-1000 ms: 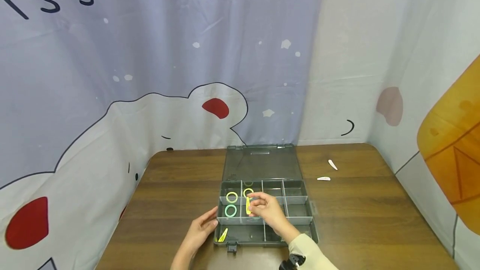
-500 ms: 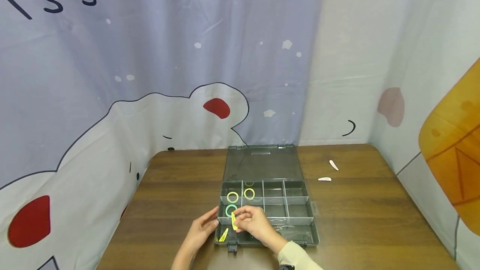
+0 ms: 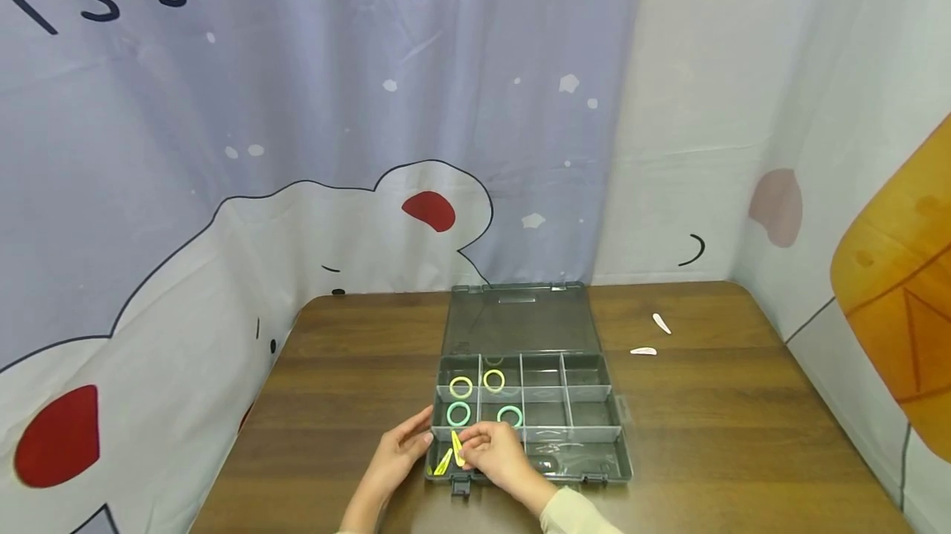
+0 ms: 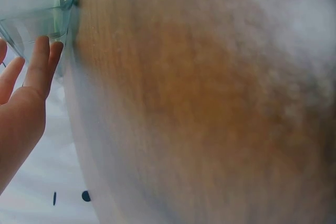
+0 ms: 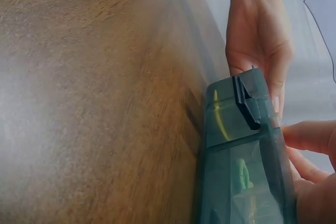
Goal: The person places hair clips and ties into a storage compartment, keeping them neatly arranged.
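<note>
A grey see-through divider box (image 3: 572, 434) lies with its lid folded back. My right hand (image 3: 496, 456) pinches a yellow snap hair clip (image 3: 457, 449) low over the long front-left compartment. A second yellow hair clip (image 3: 443, 462) leans in that compartment's left corner, close beside the held one. My left hand (image 3: 396, 456) touches the box's left side with fingers extended; in the left wrist view its fingers (image 4: 38, 64) reach to the clear wall. Through the box's front, the right wrist view shows a yellow clip (image 5: 218, 115) near the latch (image 5: 244, 103).
Two yellow rings (image 3: 461, 388) (image 3: 494, 380) and two green rings (image 3: 458, 414) (image 3: 510, 416) lie in the left compartments. Two white hair clips (image 3: 661, 323) (image 3: 643, 351) lie on the wooden table (image 3: 706, 418) at the back right. A printed curtain (image 3: 357, 245) hangs behind.
My right hand has carried the yellow hair clip left and toward me, from over the middle row to the front-left compartment. The left hand has stayed at the box's side.
</note>
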Motion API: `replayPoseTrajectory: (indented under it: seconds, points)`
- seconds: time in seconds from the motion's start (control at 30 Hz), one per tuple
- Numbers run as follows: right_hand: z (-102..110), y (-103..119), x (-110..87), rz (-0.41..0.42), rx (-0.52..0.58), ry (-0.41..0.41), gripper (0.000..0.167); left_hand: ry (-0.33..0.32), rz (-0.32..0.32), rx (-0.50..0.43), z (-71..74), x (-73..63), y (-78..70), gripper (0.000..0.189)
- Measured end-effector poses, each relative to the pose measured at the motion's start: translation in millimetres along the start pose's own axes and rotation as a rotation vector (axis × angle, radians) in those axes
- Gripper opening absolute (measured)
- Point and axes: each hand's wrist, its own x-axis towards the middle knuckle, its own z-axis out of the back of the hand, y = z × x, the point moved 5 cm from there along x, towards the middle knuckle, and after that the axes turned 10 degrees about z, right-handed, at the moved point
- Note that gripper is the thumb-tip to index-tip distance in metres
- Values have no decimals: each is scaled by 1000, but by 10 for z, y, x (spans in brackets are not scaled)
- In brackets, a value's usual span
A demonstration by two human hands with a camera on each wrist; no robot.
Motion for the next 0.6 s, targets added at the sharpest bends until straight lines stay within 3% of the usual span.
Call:
replayPoseTrajectory:
  seconds: [0.6]
  points:
    - [10, -40, -37, -6, -159, -9, 14, 4, -4, -18, 13, 8, 21, 49]
